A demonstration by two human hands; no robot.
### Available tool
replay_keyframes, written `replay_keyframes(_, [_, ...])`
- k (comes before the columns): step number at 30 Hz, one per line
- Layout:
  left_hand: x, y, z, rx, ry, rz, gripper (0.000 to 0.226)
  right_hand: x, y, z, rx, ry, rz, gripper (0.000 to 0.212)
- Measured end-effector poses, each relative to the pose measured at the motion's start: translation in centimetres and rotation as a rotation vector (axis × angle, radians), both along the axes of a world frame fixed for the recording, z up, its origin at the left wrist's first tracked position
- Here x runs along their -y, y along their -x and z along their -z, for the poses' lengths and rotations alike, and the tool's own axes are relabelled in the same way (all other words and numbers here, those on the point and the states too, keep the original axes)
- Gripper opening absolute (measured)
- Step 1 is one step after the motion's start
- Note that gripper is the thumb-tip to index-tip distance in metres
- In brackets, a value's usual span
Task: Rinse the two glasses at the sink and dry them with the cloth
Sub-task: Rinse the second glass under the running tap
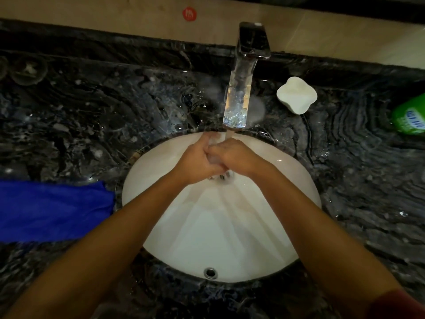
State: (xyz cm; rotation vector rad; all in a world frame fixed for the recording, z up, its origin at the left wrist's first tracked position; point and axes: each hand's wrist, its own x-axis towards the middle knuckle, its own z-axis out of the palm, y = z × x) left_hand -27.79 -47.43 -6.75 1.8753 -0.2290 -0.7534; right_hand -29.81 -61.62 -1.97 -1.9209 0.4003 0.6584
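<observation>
Both my hands are together under the running water of the chrome faucet, over the white sink. My left hand points its fingers into the stream. My right hand folds its fingers over the left one. No glass is between them, only water. Two clear glasses stand far left at the back of the dark marble counter: one seen from above, the other cut off by the frame edge. The blue cloth lies on the counter left of the sink.
A white soap-dish-like object sits right of the faucet. A green bottle lies at the right edge. The counter around the basin is wet. The drain is just below my hands.
</observation>
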Motion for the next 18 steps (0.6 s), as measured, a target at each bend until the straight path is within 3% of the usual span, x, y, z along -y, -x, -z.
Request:
replay_keyframes(6, [0.3, 0.0, -0.6, -0.352, 0.196, -0.077, 0.045, 0.1, 1.7, 1.2, 0.175, -0.264, 0.524, 0.018])
replay_keyframes(10, [1.1, 0.4, -0.9, -0.649, 0.443, -0.2, 0.049, -1.2, 1.8, 1.9, 0.247, -0.198, 0.721, 0.034])
replay_keyframes(12, [1.7, 0.5, -1.0, -0.756, 0.476, -0.242, 0.057, -1.5, 1.5, 2.1, 0.249, -0.149, 0.81, 0.034])
replay_keyframes(15, [2.2, 0.3, 0.1, -0.796, 0.382, -0.293, 0.06, -2.7, 1.9, 2.9, 0.274, 0.042, 0.722, 0.029])
replay_keyframes(18, [2.9, 0.2, 1.3, -0.75, 0.292, -0.356, 0.057, -4.3, 3.7, 3.6, 0.271, 0.182, 0.505, 0.058])
